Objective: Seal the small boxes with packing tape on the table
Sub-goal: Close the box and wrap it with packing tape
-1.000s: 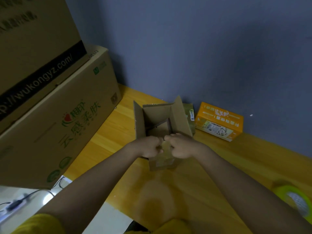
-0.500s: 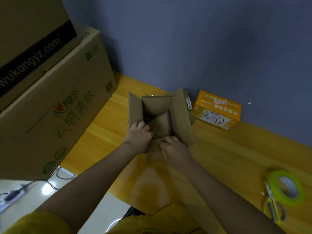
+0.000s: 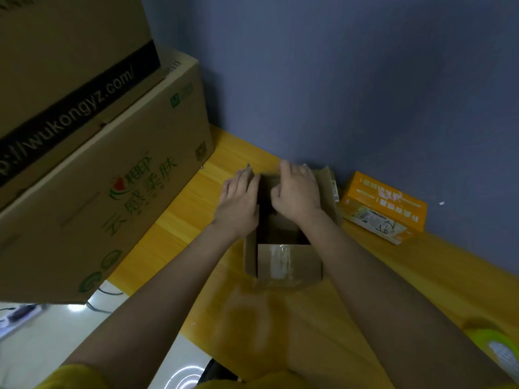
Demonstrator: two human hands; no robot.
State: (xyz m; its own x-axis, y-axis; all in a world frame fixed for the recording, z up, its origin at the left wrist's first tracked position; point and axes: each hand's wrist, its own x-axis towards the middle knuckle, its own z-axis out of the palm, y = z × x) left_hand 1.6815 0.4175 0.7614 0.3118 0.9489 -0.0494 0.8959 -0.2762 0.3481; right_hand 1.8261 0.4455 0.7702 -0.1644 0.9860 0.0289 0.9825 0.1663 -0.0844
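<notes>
**Both hands on the flaps of the small open box**

The small cardboard box (image 3: 283, 248) sits on the yellow wooden table (image 3: 393, 276), close to the blue wall (image 3: 337, 80) at the table's far edge. Its top is open, with a dark gap showing between the flaps. The near flap, nearest the person, carries a strip of clear tape and lies folded outward and down. The box's long axis runs from the person toward the wall.

The left hand (image 3: 238, 200) lies flat on the box's left flap, fingers straight and pointing toward the wall, pressing rather than gripping. The right hand (image 3: 297, 192) rests on the right flap at the far end, fingers loosely bent over the cardboard; whether they pinch the edge cannot be told.

Right of the box, against the wall, lies an orange carton (image 3: 384, 206), near but apart. Left of the box stands a large printed carton (image 3: 112, 192) with another large carton (image 3: 70, 66) stacked on it, leaving a bare strip of table between. A green tape roll (image 3: 497, 349) lies well apart, near the table's right front edge.
</notes>
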